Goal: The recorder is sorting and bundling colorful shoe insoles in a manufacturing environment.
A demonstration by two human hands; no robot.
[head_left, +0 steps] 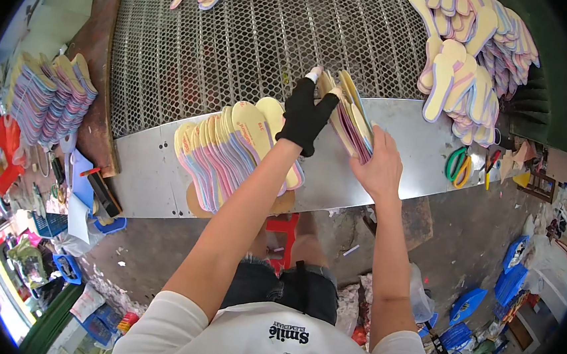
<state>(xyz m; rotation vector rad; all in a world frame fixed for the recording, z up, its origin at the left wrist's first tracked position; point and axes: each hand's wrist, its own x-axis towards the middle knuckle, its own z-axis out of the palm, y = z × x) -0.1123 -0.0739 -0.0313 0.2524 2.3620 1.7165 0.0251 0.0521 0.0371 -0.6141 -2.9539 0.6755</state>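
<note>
A small bundle of shoe insoles, cream-faced with purple, pink and blue edges, stands on edge over the metal table edge. My left hand, in a black glove with bare fingertips, grips its far left side with thumb and fingers. Against its near right side my bare right hand closes, fingers along the outer face and palm at the lower end. Left of the bundle, a fanned row of insoles in cream, pink and light blue lies on the metal strip, partly behind my left forearm.
A wire-mesh conveyor stretches away beyond the metal strip. Heaped insoles lie at the far right, with more stacked at the left. Green- and orange-handled scissors rest on the strip's right end. A red stool stands below.
</note>
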